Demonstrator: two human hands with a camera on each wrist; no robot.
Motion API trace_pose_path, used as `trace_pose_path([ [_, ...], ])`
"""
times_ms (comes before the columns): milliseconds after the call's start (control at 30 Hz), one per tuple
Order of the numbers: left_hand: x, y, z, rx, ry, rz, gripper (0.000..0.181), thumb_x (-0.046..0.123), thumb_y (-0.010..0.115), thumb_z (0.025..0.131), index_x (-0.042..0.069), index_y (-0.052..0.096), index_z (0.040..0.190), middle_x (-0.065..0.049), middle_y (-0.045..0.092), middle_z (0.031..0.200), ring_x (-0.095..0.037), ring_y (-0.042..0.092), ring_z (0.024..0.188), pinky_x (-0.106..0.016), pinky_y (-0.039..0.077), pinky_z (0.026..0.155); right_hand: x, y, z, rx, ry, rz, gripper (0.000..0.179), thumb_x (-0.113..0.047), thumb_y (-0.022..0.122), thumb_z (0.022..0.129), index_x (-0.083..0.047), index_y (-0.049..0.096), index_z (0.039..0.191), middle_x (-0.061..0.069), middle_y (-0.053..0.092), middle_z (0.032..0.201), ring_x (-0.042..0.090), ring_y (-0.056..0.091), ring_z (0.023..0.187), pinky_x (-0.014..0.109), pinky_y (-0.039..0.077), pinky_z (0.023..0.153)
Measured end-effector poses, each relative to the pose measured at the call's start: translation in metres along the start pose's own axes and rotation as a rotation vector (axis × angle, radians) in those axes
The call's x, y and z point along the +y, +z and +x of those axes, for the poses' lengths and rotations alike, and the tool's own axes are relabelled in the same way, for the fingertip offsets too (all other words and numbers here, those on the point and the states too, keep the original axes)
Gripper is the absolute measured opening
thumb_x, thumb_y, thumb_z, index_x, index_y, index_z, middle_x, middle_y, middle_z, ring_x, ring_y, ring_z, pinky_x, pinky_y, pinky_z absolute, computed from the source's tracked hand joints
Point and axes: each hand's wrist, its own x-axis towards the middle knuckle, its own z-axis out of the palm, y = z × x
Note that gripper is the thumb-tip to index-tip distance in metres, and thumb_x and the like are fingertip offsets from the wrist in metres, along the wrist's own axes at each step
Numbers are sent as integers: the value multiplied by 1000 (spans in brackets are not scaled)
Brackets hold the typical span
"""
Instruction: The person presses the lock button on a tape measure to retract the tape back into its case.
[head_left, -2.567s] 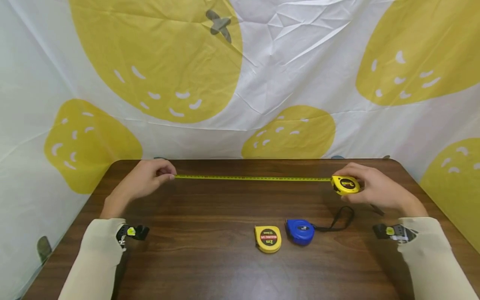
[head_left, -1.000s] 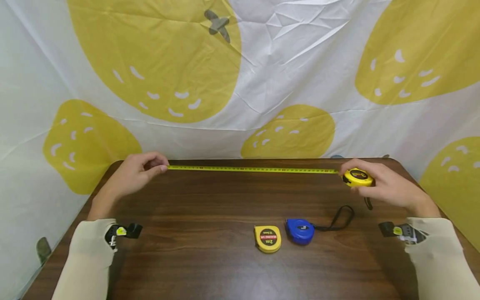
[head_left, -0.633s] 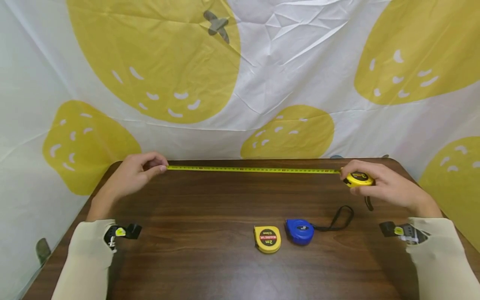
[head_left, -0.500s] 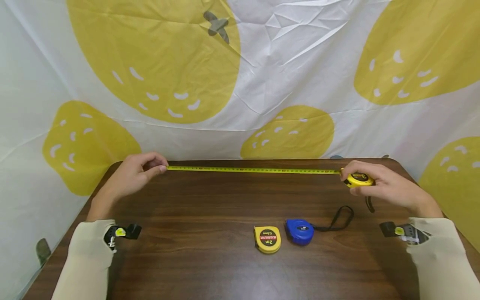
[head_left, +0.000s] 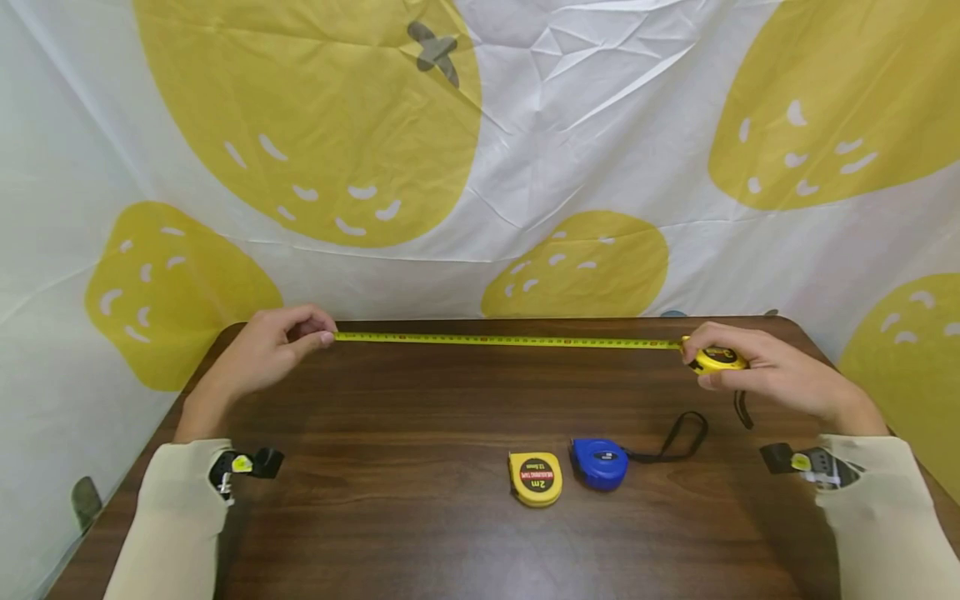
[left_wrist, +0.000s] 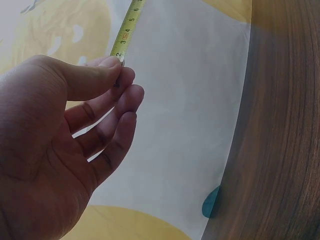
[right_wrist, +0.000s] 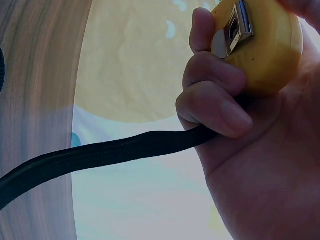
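Observation:
Between my hands a yellow tape measure blade [head_left: 510,340] is pulled out nearly level, close to the table's far edge. My left hand [head_left: 273,346] pinches its end between thumb and forefinger; in the left wrist view low numbers on the blade [left_wrist: 127,30] show just past the thumb. My right hand [head_left: 772,367] grips the yellow tape measure case [head_left: 716,357]. In the right wrist view the fingers curl round the case [right_wrist: 270,55], which has a metal clip, and a black strap [right_wrist: 110,155] hangs from that hand.
On the brown wooden table [head_left: 390,517] lie a yellow 2m tape measure [head_left: 536,479] and a blue tape measure [head_left: 600,463] with a black strap loop [head_left: 682,433]. A white cloth with yellow fruit shapes [head_left: 525,167] hangs behind the far edge.
Since the earliest frame my hands have moved apart and slightly away from me, drawing out more blade. Over the last half second they hold nearly still; only the strap at my right hand swings.

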Motion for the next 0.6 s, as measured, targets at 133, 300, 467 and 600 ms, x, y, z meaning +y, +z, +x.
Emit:
trace_pose_path([
  [133, -1, 0, 0, -2, -2, 5, 4, 11, 74, 107, 10, 77, 105, 1, 71, 89, -21, 61, 83, -29, 48, 74, 1, 0, 0, -20, 8, -2, 30, -6, 71, 106, -30, 68, 124, -8, 68, 130, 10, 61, 115, 28, 48, 90],
  [300, -1, 0, 0, -1, 0, 7, 4, 12, 74, 107, 10, 76, 104, 1, 70, 89, -21, 61, 83, -29, 48, 74, 2, 0, 0, -32, 7, 8, 28, -7, 70, 107, -30, 68, 123, -8, 67, 128, 11, 61, 113, 28, 49, 89],
  [467, -1, 1, 0, 3, 6, 7, 3, 11, 75, 106, 9, 77, 105, 1, 71, 89, -21, 62, 83, -29, 48, 75, 2, 0, 0, -40, 16, 12, 25, -9, 70, 108, -30, 68, 122, -9, 66, 127, 11, 60, 112, 29, 49, 87],
  [600, 0, 1, 0, -2, 3, 10, 3, 11, 75, 107, 9, 77, 106, 0, 72, 91, -21, 62, 85, -29, 48, 76, 2, 0, 0, -27, 24, -2, 26, -9, 70, 108, -30, 68, 123, -9, 67, 128, 11, 61, 111, 29, 49, 86],
])
